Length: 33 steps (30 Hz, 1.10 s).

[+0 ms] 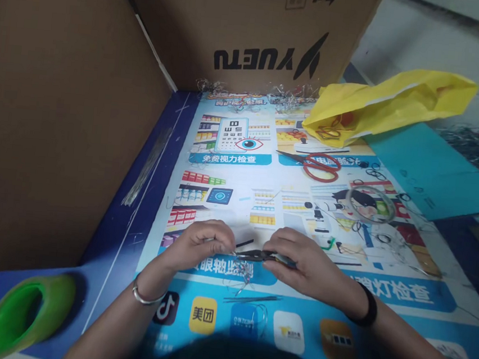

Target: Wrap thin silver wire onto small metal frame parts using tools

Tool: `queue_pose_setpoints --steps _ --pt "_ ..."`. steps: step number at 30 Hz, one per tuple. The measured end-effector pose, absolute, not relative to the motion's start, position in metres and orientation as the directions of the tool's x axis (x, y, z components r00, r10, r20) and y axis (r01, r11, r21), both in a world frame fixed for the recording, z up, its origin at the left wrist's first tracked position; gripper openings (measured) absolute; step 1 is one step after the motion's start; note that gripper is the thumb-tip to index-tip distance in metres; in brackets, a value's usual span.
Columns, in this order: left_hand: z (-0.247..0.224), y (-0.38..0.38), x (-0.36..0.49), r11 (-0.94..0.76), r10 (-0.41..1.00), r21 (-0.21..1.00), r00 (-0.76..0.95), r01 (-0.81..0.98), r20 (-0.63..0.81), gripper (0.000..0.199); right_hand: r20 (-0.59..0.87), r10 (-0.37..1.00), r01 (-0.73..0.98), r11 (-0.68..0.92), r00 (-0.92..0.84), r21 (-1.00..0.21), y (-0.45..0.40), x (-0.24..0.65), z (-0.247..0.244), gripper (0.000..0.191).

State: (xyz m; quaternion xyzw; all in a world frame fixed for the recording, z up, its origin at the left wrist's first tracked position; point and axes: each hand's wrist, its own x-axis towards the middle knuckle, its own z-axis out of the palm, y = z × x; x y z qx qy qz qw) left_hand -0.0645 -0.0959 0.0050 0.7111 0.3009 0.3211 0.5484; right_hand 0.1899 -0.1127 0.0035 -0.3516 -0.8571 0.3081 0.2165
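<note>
My right hand [299, 261] is closed around the handles of dark-jawed pliers [252, 255], whose tip points left. Close to that tip, my left hand [205, 244] has its thumb and fingers pinched on a thin piece of wire [235, 253]. Loose wire scraps [243, 278] lie on the printed sheet just below the pliers. Nearer to me is a small group of thin dark rods [252, 299]. What exactly sits between the plier jaws is too small to tell.
Red-handled scissors [323, 167], a clear ring of tape [370, 204] and a yellow bag [391, 104] lie beyond my right hand. A bundle of wires [147, 168] is at left, green tape [27, 314] at lower left. Cardboard [254, 28] stands behind.
</note>
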Motion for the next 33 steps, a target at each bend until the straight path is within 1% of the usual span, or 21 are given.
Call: queue_pose_setpoints --steps 4,13,20,23,26,29,33 --pt "0.0081 -0.0966 -0.0636 -0.207 0.739 0.976 0.665 0.072 0.108 0.013 0.173 0.703 0.463 0.612 -0.690 -0.641 -0.1143 0.1881 0.0041 0.025" --pt "0.0043 -0.0965 -0.0648 -0.198 0.645 0.978 0.760 0.071 0.076 0.017 0.085 0.637 0.484 0.659 -0.766 -0.575 -0.1159 0.1838 0.0077 0.027" --pt "0.0076 -0.0986 -0.0633 -0.241 0.603 0.968 0.792 0.064 0.098 0.019 0.106 0.612 0.473 0.699 -0.784 -0.537 -0.1174 0.1827 0.0034 0.028" --pt "0.0093 -0.0980 -0.0631 -0.252 0.597 0.966 0.795 0.058 0.108 0.018 0.086 0.619 0.479 0.681 -0.780 -0.554 -0.1177 0.1816 0.0030 0.029" --pt "0.0091 -0.0960 -0.0652 -0.240 0.588 0.968 0.804 0.069 0.088 0.018 0.058 0.620 0.456 0.634 -0.782 -0.625 -0.1157 0.1820 0.0037 0.032" --pt "0.0073 -0.0938 -0.0687 -0.210 0.579 0.975 0.813 0.070 0.066 0.017 0.036 0.601 0.411 0.588 -0.798 -0.697 -0.1122 0.1851 0.0045 0.033" --pt "0.0066 -0.0921 -0.0711 -0.137 0.582 0.989 0.813 0.062 0.030 0.017 0.043 0.584 0.375 0.575 -0.811 -0.727 -0.1099 0.1891 0.0041 0.033"
